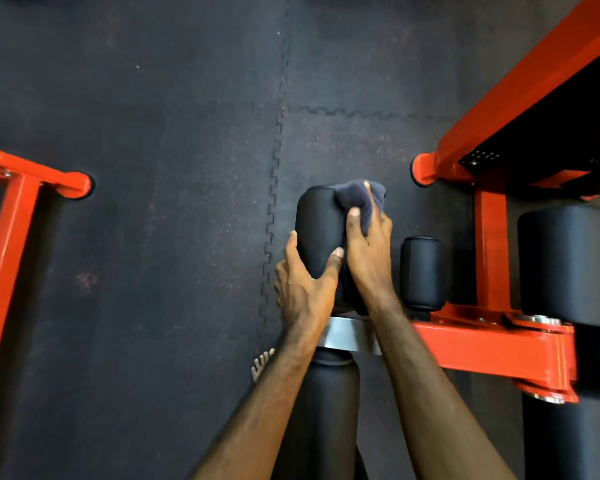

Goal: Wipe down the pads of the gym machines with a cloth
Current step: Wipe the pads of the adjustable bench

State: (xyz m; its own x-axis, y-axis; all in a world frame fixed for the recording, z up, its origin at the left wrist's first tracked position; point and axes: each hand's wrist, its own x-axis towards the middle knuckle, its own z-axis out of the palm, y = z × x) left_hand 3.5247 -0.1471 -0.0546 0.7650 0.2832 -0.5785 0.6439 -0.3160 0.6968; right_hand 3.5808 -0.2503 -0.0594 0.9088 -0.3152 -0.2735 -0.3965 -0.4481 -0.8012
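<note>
A black roller pad point(317, 223) juts forward from a steel bar point(347, 336) in the middle of the view. My left hand point(303, 278) grips the near part of this pad, thumb on top and fingers round its left side. My right hand point(369, 249) holds a dark grey cloth point(359, 197) against the pad's upper right end, thumb and a fingertip showing over the fabric. A second black roller pad point(328, 410) runs toward me under my forearms.
An orange machine frame point(492, 258) stands at the right with a small black roller point(420, 271) and larger black pads point(568, 261). Another orange frame point(11, 216) is at the left. Dark interlocking rubber floor tiles point(153, 133) lie between them.
</note>
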